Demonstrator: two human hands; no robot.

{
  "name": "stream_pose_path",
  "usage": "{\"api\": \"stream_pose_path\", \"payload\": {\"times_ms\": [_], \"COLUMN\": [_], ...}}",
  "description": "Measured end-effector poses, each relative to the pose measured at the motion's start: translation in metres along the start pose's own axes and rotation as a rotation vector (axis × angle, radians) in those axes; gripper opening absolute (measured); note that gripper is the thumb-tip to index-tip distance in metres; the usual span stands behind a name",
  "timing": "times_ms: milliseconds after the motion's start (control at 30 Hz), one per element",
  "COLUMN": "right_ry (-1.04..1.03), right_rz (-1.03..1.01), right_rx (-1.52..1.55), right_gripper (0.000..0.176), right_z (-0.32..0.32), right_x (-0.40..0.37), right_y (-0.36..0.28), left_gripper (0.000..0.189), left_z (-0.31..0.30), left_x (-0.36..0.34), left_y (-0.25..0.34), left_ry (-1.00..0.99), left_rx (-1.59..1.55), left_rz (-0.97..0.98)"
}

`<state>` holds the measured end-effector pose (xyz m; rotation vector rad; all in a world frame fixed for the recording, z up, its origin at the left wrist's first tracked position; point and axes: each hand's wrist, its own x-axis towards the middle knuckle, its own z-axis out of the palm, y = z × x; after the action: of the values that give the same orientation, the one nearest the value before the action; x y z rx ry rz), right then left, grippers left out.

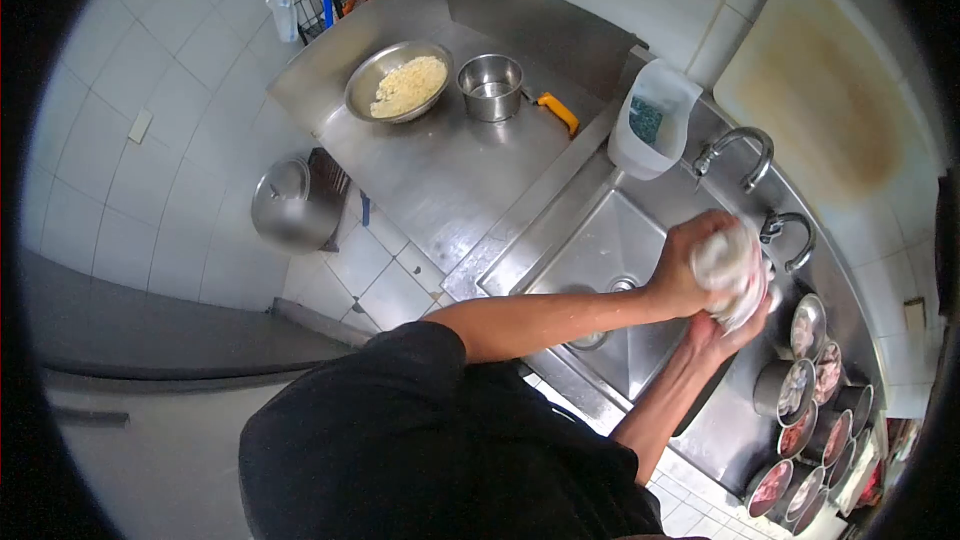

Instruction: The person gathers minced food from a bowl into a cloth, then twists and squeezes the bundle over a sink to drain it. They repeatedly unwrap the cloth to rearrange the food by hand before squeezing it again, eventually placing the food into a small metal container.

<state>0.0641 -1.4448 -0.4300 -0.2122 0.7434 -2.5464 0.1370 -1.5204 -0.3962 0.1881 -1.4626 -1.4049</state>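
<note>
Both hands are closed around a bunched white cloth (732, 265), held above the right side of the sink. My left hand (692, 255) grips it from the left and upper side. From below, my right hand (730, 330) wraps around it, its fingers partly hidden by the cloth. Pinkish marks show among the folds, slightly blurred. Just beyond the hands stand two curved metal faucets (740, 152). Beneath the forearms lies the metal sink basin (625, 230) with its drain.
A white container with green contents (650, 120) stands behind the sink. On the left counter are a bowl of pale crumbly food (365, 75), a metal pot (490, 90) and an orange-handled tool (558, 112). Several metal pots of meat (785, 390) crowd the right counter.
</note>
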Motion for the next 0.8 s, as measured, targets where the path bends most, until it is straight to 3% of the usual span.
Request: {"api": "stream_pose_path", "payload": {"times_ms": [67,133,200,233,267,300,367,400,433,467,567,667,800], "right_ry": [0.009,-0.032,-0.154,-0.272,-0.383,-0.516,-0.745,-0.848,-0.933,-0.982,-1.137,-1.177,-1.245], "right_rz": [-0.18,-0.453,-0.558,-0.591,-0.619,-0.74,-0.835,-0.808,-0.744,-0.726,-0.633,-0.615,-0.757], "right_rx": [-0.212,-0.583,-0.912,-1.041,-1.167,-1.182,-1.241,-1.28,-1.317,-1.321,-1.294,-1.334,-1.408], "right_gripper": [0.03,0.023,0.029,0.03,0.032,0.037,0.037,0.033,0.043,0.045,0.052,0.05,0.032], "right_z": [0.01,0.02,0.028,0.028,0.027,0.026,0.02,0.016,0.005,0.003,-0.003,-0.012,-0.013], "right_x": [-0.002,-0.006,-0.016,-0.022,-0.026,-0.026,-0.028,-0.031,-0.035,-0.032,-0.036,-0.047,-0.047], "right_y": [-0.002,0.004,0.007,0.004,0.003,0.006,0.008,0.004,0.005,0.006,0.01,0.02,0.028], "left_gripper": [0.026,0.019,0.031,0.025,0.032,0.036,0.041,0.044,0.047,0.049,0.049,0.044,0.039], "left_z": [0.009,0.007,-0.013,-0.018,-0.034,-0.044,-0.061,-0.071,-0.081,-0.089,-0.081,-0.078,-0.065], "left_x": [0.004,0.013,0.014,0.007,-0.002,-0.011,-0.025,-0.032,-0.039,-0.034,-0.013,-0.007,-0.016], "left_y": [-0.02,-0.028,-0.047,-0.048,-0.069,-0.08,-0.08,-0.096,-0.112,-0.105,-0.067,-0.051,-0.119], "left_ry": [0.16,0.212,0.004,0.027,-0.211,-0.31,-0.205,-0.314,-0.424,-0.389,-0.524,-0.641,-0.862], "left_rx": [-0.044,-0.599,-0.929,-0.998,-1.155,-1.31,-1.006,-0.968,-0.928,-0.576,-0.344,-0.429,-0.144], "left_rz": [-0.122,-0.597,-0.903,-0.985,-1.019,-1.166,-1.287,-1.3,-1.306,-1.3,-1.422,-1.377,-1.33]}}
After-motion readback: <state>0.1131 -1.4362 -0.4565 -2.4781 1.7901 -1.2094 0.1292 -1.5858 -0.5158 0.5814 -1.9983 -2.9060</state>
